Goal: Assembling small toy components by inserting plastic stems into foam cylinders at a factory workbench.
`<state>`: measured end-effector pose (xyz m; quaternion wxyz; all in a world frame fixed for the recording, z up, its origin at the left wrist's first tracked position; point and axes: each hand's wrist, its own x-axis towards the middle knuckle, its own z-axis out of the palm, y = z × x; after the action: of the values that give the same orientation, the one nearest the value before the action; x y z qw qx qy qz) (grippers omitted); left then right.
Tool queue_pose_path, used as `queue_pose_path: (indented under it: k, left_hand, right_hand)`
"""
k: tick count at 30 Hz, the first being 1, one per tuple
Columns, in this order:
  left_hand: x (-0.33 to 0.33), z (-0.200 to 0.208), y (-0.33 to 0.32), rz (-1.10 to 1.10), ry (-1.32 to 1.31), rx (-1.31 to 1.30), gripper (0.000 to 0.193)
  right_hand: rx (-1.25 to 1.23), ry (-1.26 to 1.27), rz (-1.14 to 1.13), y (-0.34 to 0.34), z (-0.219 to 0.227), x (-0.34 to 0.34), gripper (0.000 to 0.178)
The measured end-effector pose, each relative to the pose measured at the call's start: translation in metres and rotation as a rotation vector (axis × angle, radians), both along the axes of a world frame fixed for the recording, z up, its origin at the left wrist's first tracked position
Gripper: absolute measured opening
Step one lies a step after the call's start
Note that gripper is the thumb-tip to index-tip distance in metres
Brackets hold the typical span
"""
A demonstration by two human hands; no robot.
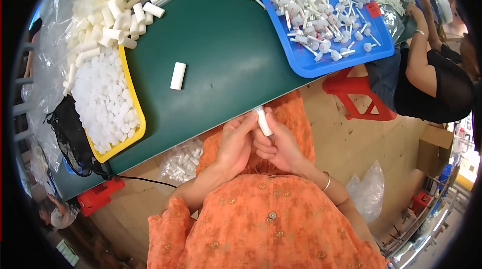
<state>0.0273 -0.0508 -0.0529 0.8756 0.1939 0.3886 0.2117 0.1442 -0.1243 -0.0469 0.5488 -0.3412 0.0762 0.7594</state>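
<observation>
In front of my body, at the table's near edge, both hands meet around a small white cylinder (263, 123), tilted, with a clear or pale piece at its far end. The fingertips of my left hand (235, 141) pinch it near that far end. My right hand (281, 148) wraps its fingers round the side and lower part, its thumb along the cylinder. Fingers hide part of the far end, so how the two pieces fit cannot be made out. A single white foam-like cylinder (178, 76) lies on the green table (216, 48) ahead.
To the left, a yellow tray (140, 113) holds small white caps, with a heap of white cylinders (118, 20) behind it. A blue tray (311, 70) of white sticks with round discs stands right. A person (427, 78) sits beyond, near a red stool (351, 95).
</observation>
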Motion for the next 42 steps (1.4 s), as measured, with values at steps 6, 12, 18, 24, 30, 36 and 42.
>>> queue_pose_path:
  k: [6,12,18,24,30,36,42]
  left_hand:
    - [0.003,0.001,0.000,0.046,-0.004,0.048,0.024]
    - [-0.013,0.005,0.005,-0.116,0.024,-0.029,0.036]
    - [-0.030,0.033,0.004,-0.127,0.022,0.186,0.035]
    - [-0.031,0.039,-0.003,-0.169,-0.084,0.130,0.031]
    - [-0.032,0.039,0.001,-0.207,-0.095,0.119,0.032]
    - [-0.040,0.040,0.004,-0.255,-0.144,0.059,0.034]
    - [-0.091,0.029,0.013,-0.139,-0.174,0.070,0.030]
  right_hand:
    - [0.056,-0.173,-0.042,-0.003,-0.006,-0.012,0.038]
    - [0.050,-0.050,-0.103,0.000,-0.004,-0.022,0.040]
    - [0.562,-1.518,0.374,-0.014,0.012,0.034,0.057]
    - [0.991,-1.824,0.181,-0.005,0.025,0.034,0.072]
    - [1.009,-1.877,0.069,0.004,0.022,0.027,0.068]
    - [0.947,-1.925,0.117,0.007,0.032,0.013,0.067]
    - [1.112,-1.706,0.479,0.046,0.063,0.004,0.061]
